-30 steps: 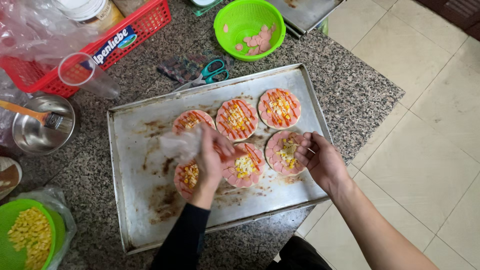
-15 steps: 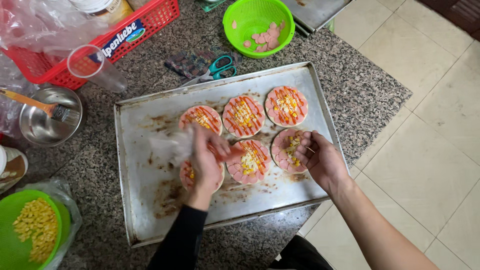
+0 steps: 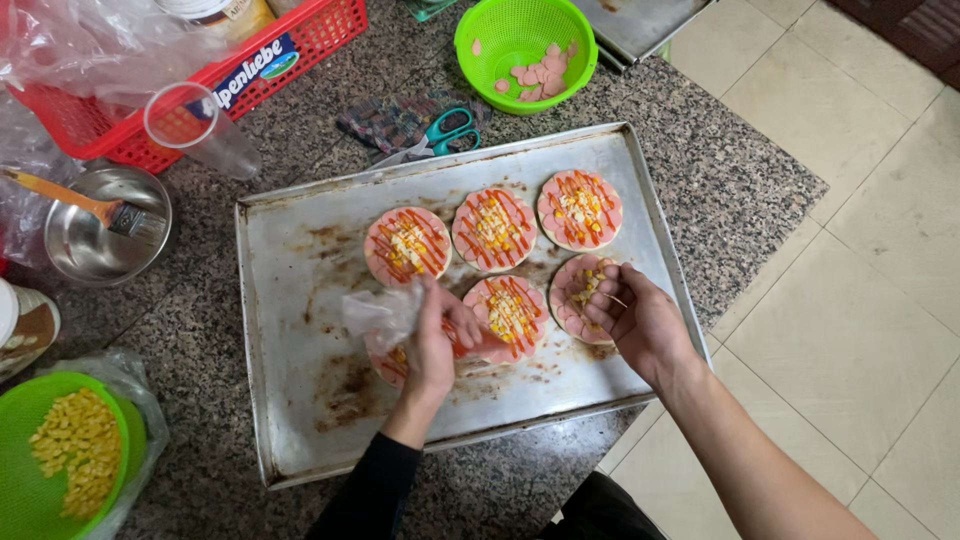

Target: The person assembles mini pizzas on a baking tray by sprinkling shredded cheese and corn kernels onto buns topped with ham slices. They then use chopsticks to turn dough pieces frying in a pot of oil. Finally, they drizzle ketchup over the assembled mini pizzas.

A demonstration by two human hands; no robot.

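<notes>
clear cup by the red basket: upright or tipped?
Tipped. The cup lies on its side against the basket, open mouth facing the camera.

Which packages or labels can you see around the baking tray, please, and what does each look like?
Label: front of the red basket, top left; blue and white strip.
Jar: inside the basket, at the top edge; pale label, brown band.
Container: left edge; white and brown, partly cut off.
Plastic bag: clear, crumpled, in the left hand.

Pink round mini pizzas striped with red sauce, dotted yellow with corn; grey metal baking tray stained brown. Far: bright green plastic colander, red plastic basket. Speckled grey granite countertop.
</notes>
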